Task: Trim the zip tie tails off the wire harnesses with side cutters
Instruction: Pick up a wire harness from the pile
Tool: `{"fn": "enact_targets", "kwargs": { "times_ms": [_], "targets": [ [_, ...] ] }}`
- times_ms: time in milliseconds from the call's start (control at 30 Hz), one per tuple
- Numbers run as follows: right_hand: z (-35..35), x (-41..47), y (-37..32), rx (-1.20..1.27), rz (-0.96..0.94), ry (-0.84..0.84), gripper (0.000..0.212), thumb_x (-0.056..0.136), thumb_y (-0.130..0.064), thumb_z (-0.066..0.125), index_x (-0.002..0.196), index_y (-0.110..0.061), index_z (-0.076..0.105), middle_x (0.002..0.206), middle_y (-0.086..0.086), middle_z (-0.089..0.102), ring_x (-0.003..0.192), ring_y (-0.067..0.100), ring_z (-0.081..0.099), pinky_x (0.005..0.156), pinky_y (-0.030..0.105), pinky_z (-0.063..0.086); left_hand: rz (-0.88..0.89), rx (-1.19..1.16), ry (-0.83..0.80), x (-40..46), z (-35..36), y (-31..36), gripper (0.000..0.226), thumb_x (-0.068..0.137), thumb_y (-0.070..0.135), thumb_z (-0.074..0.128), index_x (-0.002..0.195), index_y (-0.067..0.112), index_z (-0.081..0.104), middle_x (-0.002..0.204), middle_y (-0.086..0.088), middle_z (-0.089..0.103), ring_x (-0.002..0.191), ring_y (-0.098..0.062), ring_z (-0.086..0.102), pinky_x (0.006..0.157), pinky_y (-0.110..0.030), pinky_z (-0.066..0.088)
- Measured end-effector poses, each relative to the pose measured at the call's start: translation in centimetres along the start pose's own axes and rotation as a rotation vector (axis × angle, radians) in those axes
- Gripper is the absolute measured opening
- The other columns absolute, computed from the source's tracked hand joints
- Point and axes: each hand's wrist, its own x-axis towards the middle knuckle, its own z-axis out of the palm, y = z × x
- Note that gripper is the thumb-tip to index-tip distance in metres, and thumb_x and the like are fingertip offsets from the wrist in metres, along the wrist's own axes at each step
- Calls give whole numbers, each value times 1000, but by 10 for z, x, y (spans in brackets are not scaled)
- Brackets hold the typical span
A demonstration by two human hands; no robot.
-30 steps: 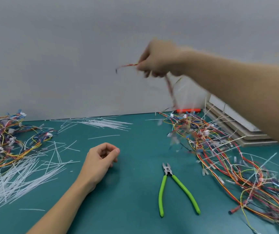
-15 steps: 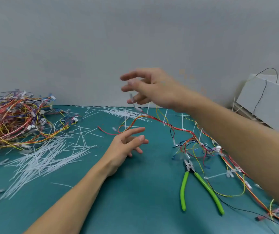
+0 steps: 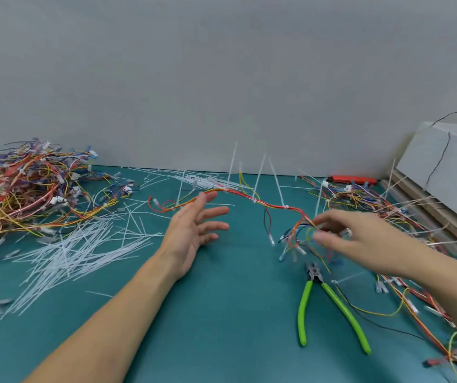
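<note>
A wire harness of red, orange and yellow wires lies across the green mat, with several white zip tie tails standing up from it. My left hand hovers just in front of the harness's left part, fingers spread and holding nothing. My right hand is blurred; its straight fingers reach among the loose wire ends at the harness's right end. The green-handled side cutters lie on the mat below my right hand, untouched.
A big heap of harnesses fills the left side, with a pile of cut white tails in front of it. More tangled harnesses spread along the right. An orange tool and stacked boards sit at the back right.
My right hand came down from high up, and the harness it lifted now lies on the mat. My left hand uncurled and moved toward the harness.
</note>
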Motion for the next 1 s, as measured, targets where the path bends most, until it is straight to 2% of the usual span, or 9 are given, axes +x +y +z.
{"fn": "enact_targets", "kwargs": {
  "times_ms": [100,200,300,433,533,667,767,867,1000],
  "targets": [
    [14,-1,17,-20,33,-30,42,93,-41,74,131,-36,58,109,-17,68,100,0,64,88,16,41,-17,-171,53,2,-4,0,29,99,46,56,114,23,69,115,-8,76,76,-19,75,62,-25,56],
    [19,6,22,-6,58,38,29,91,-35,77,116,-33,63,92,-13,70,87,0,65,76,15,43,-46,-289,88,3,-9,0,24,101,39,55,104,23,73,107,-3,78,76,-19,75,62,-26,58],
    [20,17,17,-70,62,41,5,90,-29,72,90,-24,72,80,-5,71,79,17,66,74,31,51,-82,-384,104,3,-13,2,29,101,39,56,88,21,75,91,2,77,76,-19,75,60,-27,57],
    [-2,26,1,8,49,246,11,87,-20,69,78,-26,70,71,-3,69,64,15,61,58,21,43,-77,-461,145,6,-17,1,37,100,39,57,71,23,74,72,4,67,66,-16,68,60,-28,53],
    [-28,32,-19,113,27,299,10,88,-18,72,80,-25,72,65,-4,69,56,12,63,55,25,47,-78,-511,178,7,-20,1,27,100,40,58,82,23,68,71,4,65,64,-16,66,62,-30,51],
    [-59,35,-54,570,76,85,16,95,-23,74,84,-11,73,60,-1,60,48,4,56,49,23,47,-72,-530,204,8,-20,0,26,101,45,54,98,23,69,77,4,68,66,-13,67,65,-29,51],
    [-56,29,-75,855,126,-210,24,93,-34,71,94,-11,76,68,4,56,57,11,55,61,42,62,-70,-529,195,8,-21,0,27,102,47,53,103,25,68,82,3,71,69,-13,68,64,-28,54],
    [-29,24,-80,1066,159,-483,31,94,-31,65,113,-7,71,76,4,60,68,18,63,77,61,61,-75,-521,189,7,-21,1,27,100,48,56,108,24,65,87,0,73,70,-15,69,63,-28,56],
    [20,26,-83,1328,276,-538,22,89,-24,68,106,-12,75,90,8,68,88,26,68,84,69,57,-84,-441,174,5,-18,3,45,95,53,61,125,19,62,89,-4,75,71,-17,70,71,-32,53]
  ]
}}
